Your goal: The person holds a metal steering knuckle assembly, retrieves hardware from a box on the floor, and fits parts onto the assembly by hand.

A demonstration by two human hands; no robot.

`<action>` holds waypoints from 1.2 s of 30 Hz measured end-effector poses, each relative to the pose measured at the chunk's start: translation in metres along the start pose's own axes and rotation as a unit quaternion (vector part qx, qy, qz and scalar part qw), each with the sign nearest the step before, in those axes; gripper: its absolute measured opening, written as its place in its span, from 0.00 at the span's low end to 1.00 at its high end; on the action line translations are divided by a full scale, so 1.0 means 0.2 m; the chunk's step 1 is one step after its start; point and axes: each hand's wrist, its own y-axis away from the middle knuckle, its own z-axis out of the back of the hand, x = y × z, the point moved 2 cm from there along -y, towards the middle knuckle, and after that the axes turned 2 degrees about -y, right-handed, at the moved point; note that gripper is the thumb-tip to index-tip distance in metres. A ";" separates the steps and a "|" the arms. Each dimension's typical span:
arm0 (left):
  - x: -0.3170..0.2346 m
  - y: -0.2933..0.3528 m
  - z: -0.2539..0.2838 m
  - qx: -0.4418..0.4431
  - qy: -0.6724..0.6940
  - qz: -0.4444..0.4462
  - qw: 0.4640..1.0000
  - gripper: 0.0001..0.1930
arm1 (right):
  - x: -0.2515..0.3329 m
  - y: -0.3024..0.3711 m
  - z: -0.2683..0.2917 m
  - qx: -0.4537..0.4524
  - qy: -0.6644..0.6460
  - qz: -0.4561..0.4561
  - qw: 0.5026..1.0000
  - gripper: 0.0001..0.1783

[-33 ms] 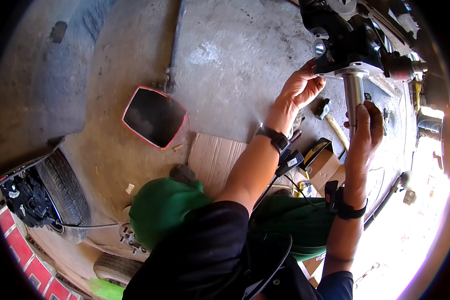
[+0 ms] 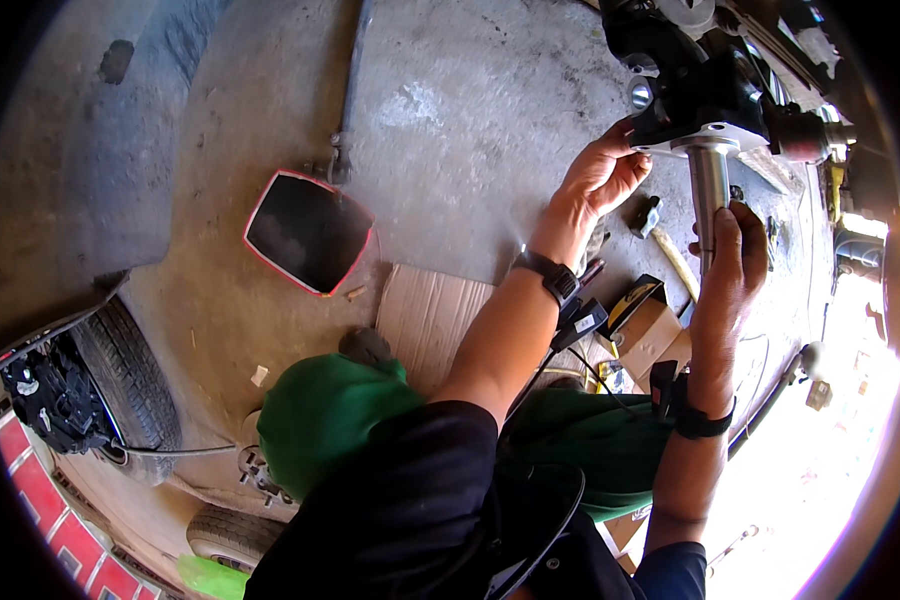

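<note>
At the upper right, a black steering knuckle [image 2: 705, 100] with a bare metal flange hangs on the vehicle's underparts. A smooth, stepped steel spindle [image 2: 708, 180] points down from it toward me. My right hand [image 2: 735, 250] is closed round the spindle's thin lower end, thumb in front. My left hand [image 2: 602, 178] is closed at the flange's left edge, its upper fingers partly hidden behind the metal. Below the flange lies a hammer [image 2: 648, 216] with a wooden handle on the floor.
A black bin with a red rim [image 2: 260, 215] stands left of my arm. Flat cardboard [image 2: 425, 320] and an open cardboard box [image 2: 650, 325] lie nearer me. One wheel [image 2: 135, 385] stands far left, another tyre [image 2: 232, 532] lower left. Vehicle parts crowd the upper right.
</note>
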 end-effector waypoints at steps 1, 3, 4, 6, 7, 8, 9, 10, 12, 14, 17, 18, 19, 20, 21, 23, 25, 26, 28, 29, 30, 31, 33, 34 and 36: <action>0.00 -0.01 0.00 0.015 -0.012 0.010 1.000 0.22 | 0.00 0.00 0.01 -0.001 0.000 0.000 1.000 0.18; -0.02 -0.02 0.04 0.012 0.015 0.000 1.000 0.21 | 0.00 0.00 -0.01 0.000 0.006 0.007 1.000 0.19; -0.02 -0.02 0.06 0.011 0.028 -0.005 1.000 0.20 | 0.00 0.00 -0.01 0.000 0.009 0.010 1.000 0.19; -0.01 -0.01 0.04 -0.008 0.028 -0.012 0.999 0.19 | 0.00 0.00 -0.01 0.000 0.010 0.009 1.000 0.19; -0.01 -0.01 0.02 -0.018 0.028 -0.015 0.999 0.18 | 0.00 0.00 0.00 -0.001 0.011 0.009 1.000 0.19; 0.00 0.00 0.01 -0.021 0.034 -0.020 0.999 0.19 | 0.01 0.00 0.00 -0.001 0.018 0.011 1.000 0.19; -0.01 0.01 0.00 -0.019 0.009 -0.017 1.000 0.18 | 0.02 0.00 -0.01 -0.002 0.026 0.014 1.000 0.19; -0.02 0.02 -0.01 -0.019 0.007 -0.013 1.000 0.17 | 0.03 0.01 -0.01 -0.004 0.034 0.015 0.999 0.19; -0.04 0.03 -0.01 -0.017 -0.001 -0.014 1.000 0.17 | 0.03 0.01 -0.02 -0.009 0.019 0.002 1.000 0.19; -0.05 0.03 -0.01 -0.017 -0.002 -0.014 1.000 0.15 | 0.03 0.02 -0.02 -0.015 0.001 -0.001 1.000 0.18; -0.04 0.02 0.00 -0.023 -0.005 -0.006 1.000 0.13 | 0.03 0.02 -0.01 -0.011 0.004 -0.007 1.000 0.17; -0.03 0.02 0.00 -0.030 0.003 -0.002 1.000 0.15 | 0.03 0.02 0.00 -0.014 -0.009 0.001 1.000 0.16; -0.03 0.02 0.01 -0.037 0.012 0.003 0.999 0.18 | -0.01 0.00 0.01 -0.004 -0.036 0.010 0.999 0.15; -0.03 0.03 0.01 -0.038 0.023 0.005 0.999 0.20 | 0.00 0.01 0.00 -0.009 -0.022 0.005 1.000 0.15; -0.05 0.03 -0.01 -0.041 0.010 0.009 0.999 0.19 | 0.02 0.01 -0.02 -0.013 -0.009 0.000 1.000 0.16; -0.07 0.02 -0.01 -0.036 0.005 0.011 0.999 0.15 | 0.03 0.01 -0.03 -0.010 -0.021 0.011 1.000 0.16; -0.07 0.01 -0.02 -0.046 -0.013 0.023 0.999 0.12 | 0.03 0.00 -0.01 -0.023 -0.027 0.000 0.999 0.17; -0.07 0.01 -0.04 -0.035 -0.011 0.022 0.999 0.11 | 0.02 0.00 -0.01 -0.024 -0.001 0.004 1.000 0.18; -0.10 0.01 -0.03 -0.028 -0.007 0.013 0.999 0.10 | 0.00 -0.01 -0.02 -0.028 0.002 0.016 0.999 0.18; -0.10 0.01 -0.01 -0.033 0.003 0.009 0.999 0.10 | 0.01 -0.01 -0.02 -0.029 0.009 0.021 0.999 0.19; -0.09 0.01 0.00 -0.024 0.011 0.019 0.999 0.10 | 0.03 0.00 -0.01 -0.035 0.017 0.021 0.999 0.19; -0.09 0.00 0.00 -0.032 0.001 0.025 0.999 0.10 | 0.03 0.01 -0.01 -0.030 0.005 0.004 1.000 0.20; -0.12 0.01 -0.01 -0.019 -0.023 0.026 0.999 0.10 | 0.08 0.01 -0.01 -0.034 0.066 0.027 0.997 0.21; -0.11 0.01 -0.02 -0.012 -0.046 0.025 0.999 0.11 | 0.08 0.02 0.00 -0.033 0.056 0.029 0.997 0.22; -0.13 0.02 -0.04 -0.003 -0.068 0.051 0.996 0.12 | 0.08 0.02 0.00 -0.033 0.048 0.019 0.998 0.22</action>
